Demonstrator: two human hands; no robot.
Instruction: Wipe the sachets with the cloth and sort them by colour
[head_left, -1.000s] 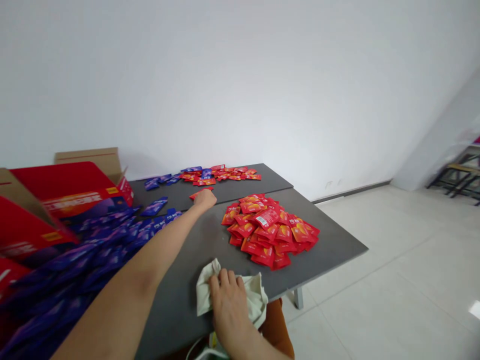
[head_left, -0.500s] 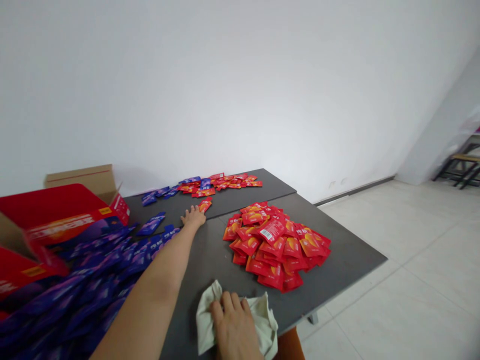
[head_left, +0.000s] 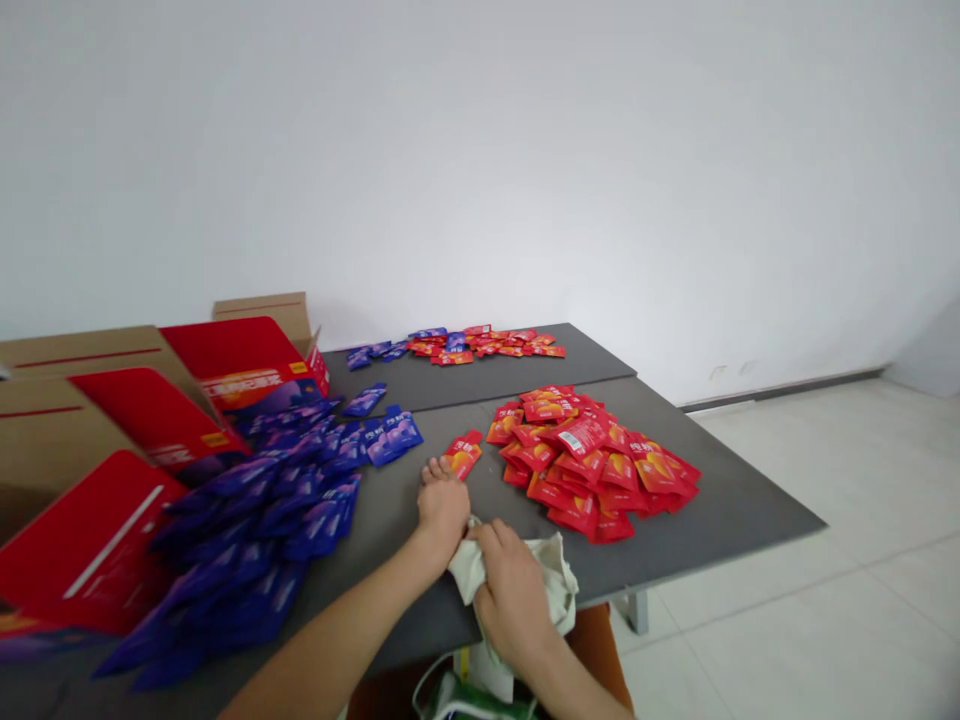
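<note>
My left hand (head_left: 444,505) is closed over the near end of a red packet (head_left: 463,452), which lies on the grey table. Right beside it, my right hand (head_left: 514,592) grips a crumpled cream cloth (head_left: 559,578) at the table's front edge; part of the cloth hangs below the edge. Whether it is a bag or a plain cloth I cannot tell. A heap of red packets (head_left: 585,455) lies just beyond and to the right of my hands. On the left spreads a large heap of blue-purple packets (head_left: 277,510).
Open red cardboard boxes (head_left: 247,365) stand along the left side. Red and blue packets (head_left: 487,342) lie scattered at the back near the wall (head_left: 525,180). Below the front edge, something green with a pale cord (head_left: 469,698) shows beside brown fabric (head_left: 604,655).
My left hand has come back toward me with the red packet and now sits next to my right hand. The cloth is bunched tighter under my right hand. My view has swung left.
</note>
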